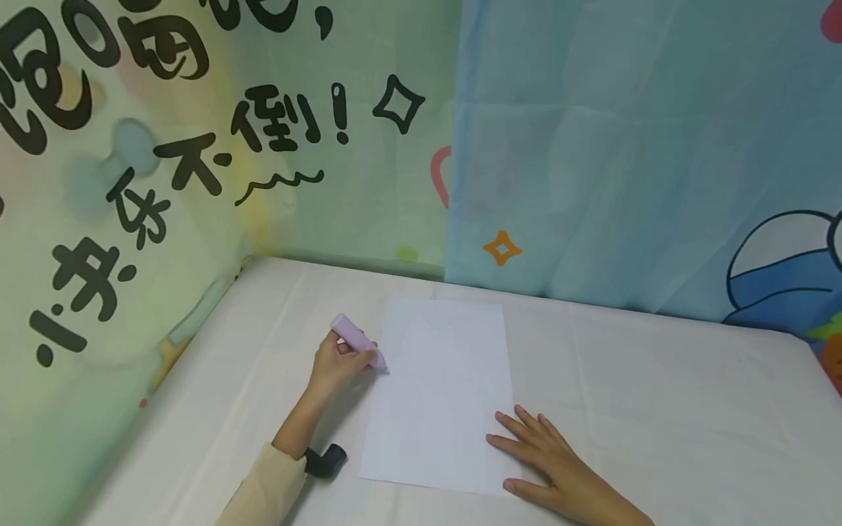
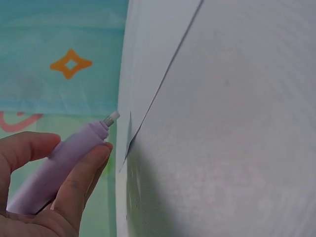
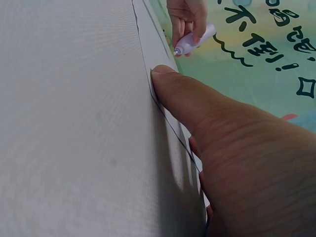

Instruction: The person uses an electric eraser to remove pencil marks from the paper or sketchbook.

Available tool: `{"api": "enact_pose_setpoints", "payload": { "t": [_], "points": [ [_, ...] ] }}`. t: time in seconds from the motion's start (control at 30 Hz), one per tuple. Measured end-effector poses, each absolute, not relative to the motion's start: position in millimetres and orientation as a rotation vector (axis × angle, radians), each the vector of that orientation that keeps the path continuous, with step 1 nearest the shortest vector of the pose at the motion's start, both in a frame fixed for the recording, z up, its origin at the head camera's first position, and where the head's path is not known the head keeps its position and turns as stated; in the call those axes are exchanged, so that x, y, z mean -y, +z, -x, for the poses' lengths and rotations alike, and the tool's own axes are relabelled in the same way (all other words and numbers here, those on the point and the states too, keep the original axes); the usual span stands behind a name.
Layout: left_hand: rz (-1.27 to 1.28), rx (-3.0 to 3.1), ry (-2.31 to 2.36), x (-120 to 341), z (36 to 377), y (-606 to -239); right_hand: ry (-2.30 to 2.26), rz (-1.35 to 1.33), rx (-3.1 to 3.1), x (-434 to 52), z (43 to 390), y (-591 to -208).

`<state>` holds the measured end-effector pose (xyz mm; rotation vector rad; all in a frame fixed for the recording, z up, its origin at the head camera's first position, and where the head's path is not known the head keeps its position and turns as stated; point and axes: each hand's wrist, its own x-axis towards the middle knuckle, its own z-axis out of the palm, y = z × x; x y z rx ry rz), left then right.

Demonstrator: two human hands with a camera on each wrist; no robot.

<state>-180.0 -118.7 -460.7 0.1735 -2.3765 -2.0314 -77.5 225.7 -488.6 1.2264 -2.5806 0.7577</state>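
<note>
Now pen [image 1: 358, 341] in left hand [image 1: 335, 361], right hand [image 1: 552, 460] flat on paper [image 1: 441, 394]

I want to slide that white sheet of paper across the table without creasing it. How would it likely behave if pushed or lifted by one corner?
The sheet of paper looks thin and lies flat, so it would probably flop and bend if lifted by a corner. It seems light: the right hand rests flat on its corner, likely to stop it sliding on the white tablecloth. Pushed at an edge, it may buckle.
</note>
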Motion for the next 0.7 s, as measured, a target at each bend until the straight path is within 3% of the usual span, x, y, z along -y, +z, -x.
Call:
{"api": "enact_pose_setpoints", "payload": {
  "t": [0.7],
  "points": [
    [-0.133, 2.386, -2.063, 117.5, 180.9, -464.3, 0.752, -1.217, 2.577, -225.3, 76.7, -488.4]
  ]
}}
